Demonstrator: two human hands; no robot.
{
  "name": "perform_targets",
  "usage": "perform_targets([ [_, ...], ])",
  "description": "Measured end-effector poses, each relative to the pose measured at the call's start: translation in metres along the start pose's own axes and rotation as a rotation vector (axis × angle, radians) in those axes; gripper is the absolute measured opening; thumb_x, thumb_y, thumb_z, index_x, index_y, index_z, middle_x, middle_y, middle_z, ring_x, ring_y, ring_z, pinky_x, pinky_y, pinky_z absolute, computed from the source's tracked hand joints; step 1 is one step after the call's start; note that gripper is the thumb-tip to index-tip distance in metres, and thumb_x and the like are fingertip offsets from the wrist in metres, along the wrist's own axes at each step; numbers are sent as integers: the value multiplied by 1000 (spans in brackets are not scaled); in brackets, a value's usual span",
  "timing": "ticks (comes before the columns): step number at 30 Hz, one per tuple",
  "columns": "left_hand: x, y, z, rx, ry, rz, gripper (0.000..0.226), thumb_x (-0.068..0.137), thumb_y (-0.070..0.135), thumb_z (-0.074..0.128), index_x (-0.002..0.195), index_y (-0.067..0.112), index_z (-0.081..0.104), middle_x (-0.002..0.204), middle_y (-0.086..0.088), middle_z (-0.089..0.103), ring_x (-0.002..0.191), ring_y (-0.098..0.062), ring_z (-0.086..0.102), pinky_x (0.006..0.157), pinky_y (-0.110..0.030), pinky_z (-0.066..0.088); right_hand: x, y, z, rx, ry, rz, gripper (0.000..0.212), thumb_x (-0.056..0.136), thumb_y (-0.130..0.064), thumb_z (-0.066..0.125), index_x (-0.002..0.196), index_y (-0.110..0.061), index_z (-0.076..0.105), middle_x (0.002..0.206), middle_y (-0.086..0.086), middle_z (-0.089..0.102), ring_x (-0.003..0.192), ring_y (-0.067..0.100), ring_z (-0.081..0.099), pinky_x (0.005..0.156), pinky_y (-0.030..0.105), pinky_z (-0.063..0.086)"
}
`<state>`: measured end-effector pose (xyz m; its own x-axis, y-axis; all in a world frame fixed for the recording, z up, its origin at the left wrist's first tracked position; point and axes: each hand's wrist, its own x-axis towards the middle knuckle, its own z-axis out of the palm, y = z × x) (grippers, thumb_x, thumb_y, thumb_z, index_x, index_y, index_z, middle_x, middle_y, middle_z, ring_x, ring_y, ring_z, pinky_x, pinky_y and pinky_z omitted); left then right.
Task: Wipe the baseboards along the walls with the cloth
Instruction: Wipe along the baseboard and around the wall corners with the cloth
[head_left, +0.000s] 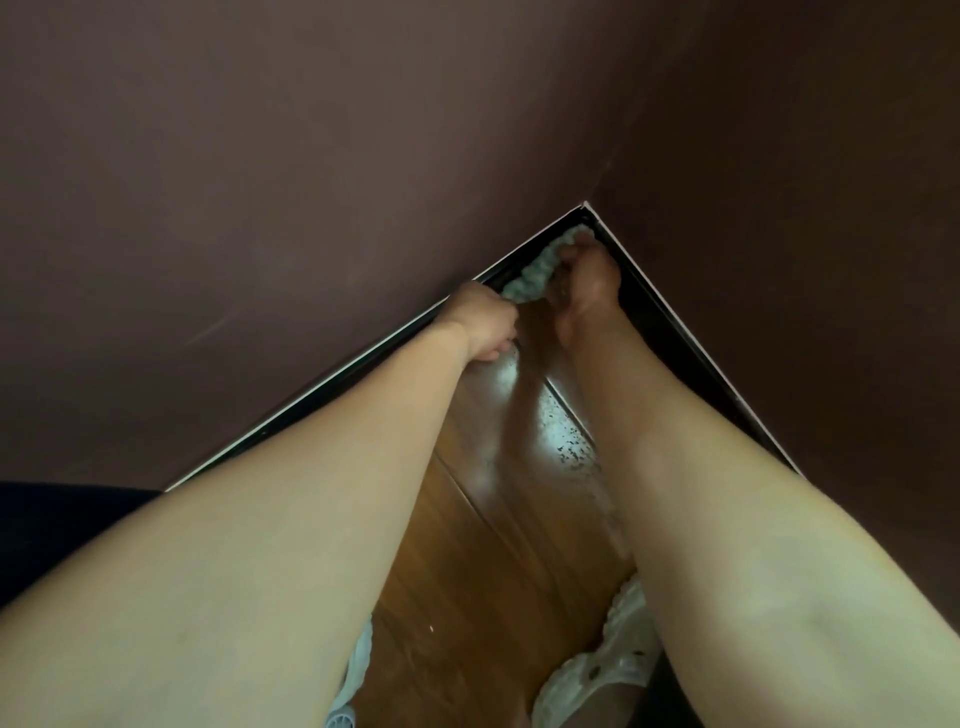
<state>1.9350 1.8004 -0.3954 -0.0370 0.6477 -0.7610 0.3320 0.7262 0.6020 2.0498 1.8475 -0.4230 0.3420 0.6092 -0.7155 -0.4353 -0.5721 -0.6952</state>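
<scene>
room: two dark maroon walls meet in a corner, with glossy wooden floor below. i look steeply down along both forearms.
baseboards: the left baseboard and the right baseboard are dark strips with pale top edges. they join at the corner.
cloth: the pale green cloth is bunched and lies at the foot of the left baseboard. its far end is tucked right into the corner.
long axis: the bundle runs along the left baseboard, from the corner back toward me.
left hand: my left hand is a closed fist around the near end of the cloth, against the left baseboard.
right hand: my right hand has its fingers bent down into the far end and grips it there, just beside the right baseboard.
cloth relative to grip: the cloth spans between the two hands, with nothing loose beyond them that i can see.
nearer hand: the right hand is nearer the corner. the left is nearer the unwiped run on the left.
next move, my guess: the right baseboard leads back toward me, so i would turn the cloth's axis onto it and lead with the right hand.
risk: i cannot tell whether the cloth reaches the top edge.
also in view: a white garment shows at the bottom.
</scene>
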Motion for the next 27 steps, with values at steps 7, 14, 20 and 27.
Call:
perform_targets([
  [7,-9,11,5,-7,-33,40,16,103,15,46,103,11,62,92,-9,66,68,-18,60,60,-24,50,1,-8,15,-79,184,-186,31,86,-17,53,105,-20,78,108,4,74,94,21,71,92,37,57],
  [14,-10,8,4,-27,-27,10,18,103,15,48,114,9,62,95,-11,65,72,-20,60,59,-24,47,13,1,4,-308,50,-198,38,82,-33,49,110,-30,74,122,3,69,109,24,67,101,34,51],
  [20,-12,6,4,8,-22,23,26,104,17,47,123,6,60,97,-10,66,72,-18,60,59,-23,48,5,-12,5,-198,60,-169,17,84,-22,55,87,-26,71,90,4,72,79,21,71,83,39,59],
  [27,-18,3,11,-6,-48,25,23,102,15,48,118,7,63,96,-11,67,77,-21,61,60,-24,49,-22,-20,3,-110,-96,-36,24,102,-14,46,84,-9,62,70,9,60,51,20,56,49,28,48],
])
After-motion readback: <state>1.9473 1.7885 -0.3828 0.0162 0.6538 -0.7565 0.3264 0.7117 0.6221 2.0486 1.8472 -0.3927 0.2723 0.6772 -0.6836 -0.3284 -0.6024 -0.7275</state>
